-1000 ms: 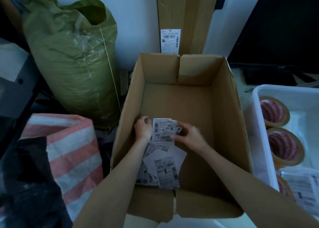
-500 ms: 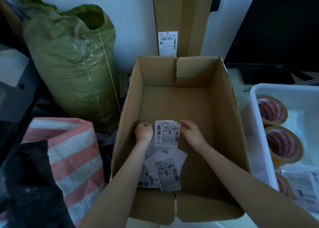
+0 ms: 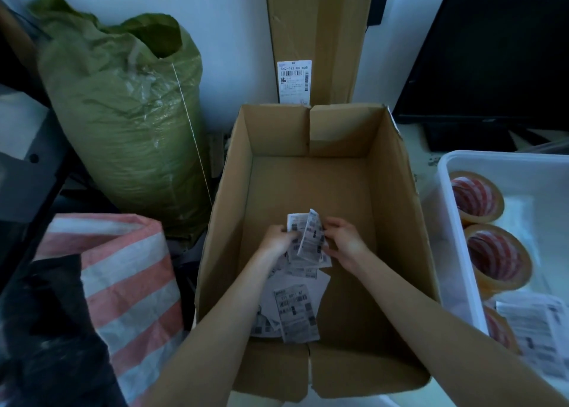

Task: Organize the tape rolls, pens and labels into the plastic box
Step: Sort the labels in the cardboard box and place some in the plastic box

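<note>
Currently | labels are being gathered inside the cardboard box, pinched by the left hand and right hand | risk: loose slips being dropped if the bundle is being gripped unevenly | plastic box is waiting beside, tape rolls inside

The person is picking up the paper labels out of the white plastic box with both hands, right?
Not quite. The head view shows both hands, left hand and right hand, gathering the paper labels inside the brown cardboard box, not the white plastic box. That one sits to the right, holding tape rolls.
</note>
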`<state>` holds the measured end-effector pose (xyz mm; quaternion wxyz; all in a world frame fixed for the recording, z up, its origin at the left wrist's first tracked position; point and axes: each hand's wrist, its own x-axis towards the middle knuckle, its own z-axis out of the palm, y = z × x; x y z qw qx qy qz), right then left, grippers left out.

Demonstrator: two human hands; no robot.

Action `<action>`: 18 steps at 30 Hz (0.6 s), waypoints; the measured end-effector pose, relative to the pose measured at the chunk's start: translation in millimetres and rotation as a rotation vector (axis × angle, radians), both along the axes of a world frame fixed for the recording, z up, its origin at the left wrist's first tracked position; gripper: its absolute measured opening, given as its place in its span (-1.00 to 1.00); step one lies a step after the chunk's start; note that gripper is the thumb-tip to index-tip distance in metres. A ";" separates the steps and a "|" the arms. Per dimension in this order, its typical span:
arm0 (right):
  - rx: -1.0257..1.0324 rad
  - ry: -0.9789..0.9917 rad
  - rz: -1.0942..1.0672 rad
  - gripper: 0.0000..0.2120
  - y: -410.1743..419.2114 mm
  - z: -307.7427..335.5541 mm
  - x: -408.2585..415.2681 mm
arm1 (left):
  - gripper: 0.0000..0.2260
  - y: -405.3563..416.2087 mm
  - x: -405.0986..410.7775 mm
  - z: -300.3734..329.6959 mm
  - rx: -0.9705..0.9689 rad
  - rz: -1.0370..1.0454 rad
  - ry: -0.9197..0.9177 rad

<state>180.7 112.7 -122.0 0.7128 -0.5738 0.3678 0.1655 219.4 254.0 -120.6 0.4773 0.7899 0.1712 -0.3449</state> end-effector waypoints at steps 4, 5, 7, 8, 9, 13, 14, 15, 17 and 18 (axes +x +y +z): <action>-0.109 -0.004 0.050 -0.61 -2.2 -6.1 -1.1 | -0.86 1.7 -5.4 -0.7 -0.042 -0.029 -0.074; -0.146 -0.005 0.068 -0.61 -2.9 -6.8 -1.6 | -0.83 2.4 -5.8 0.1 -0.058 -0.025 -0.083; -0.193 -0.013 0.091 -0.60 -3.0 -6.5 -2.4 | -0.75 2.7 -6.0 4.0 -0.077 -0.009 -0.082; -0.214 -0.020 0.099 -0.60 -2.7 -6.2 -2.5 | -0.68 2.7 -5.8 6.1 -0.086 -0.003 -0.070; -0.233 -0.021 0.111 -0.59 -2.1 -5.6 -2.8 | -0.64 3.1 -5.7 6.8 -0.096 -0.005 -0.062; -0.315 0.022 0.185 -0.59 -1.4 -9.0 -4.9 | -0.94 3.5 -11.6 2.7 -0.081 -0.113 -0.112; -0.331 0.031 0.193 -0.59 -2.0 -9.2 -5.7 | -0.91 3.7 -12.7 1.8 -0.062 -0.128 -0.119; -0.343 0.032 0.195 -0.58 -3.4 -8.4 -6.6 | -0.88 3.3 -13.1 2.1 -0.049 -0.128 -0.128; -0.357 0.004 0.220 -0.56 -6.3 -3.7 -7.2 | -0.83 3.5 -12.2 4.9 -0.056 -0.117 -0.168; -0.345 -0.024 0.247 -0.57 -7.6 0.1 -7.2 | -0.81 3.6 -11.2 7.1 -0.073 -0.118 -0.207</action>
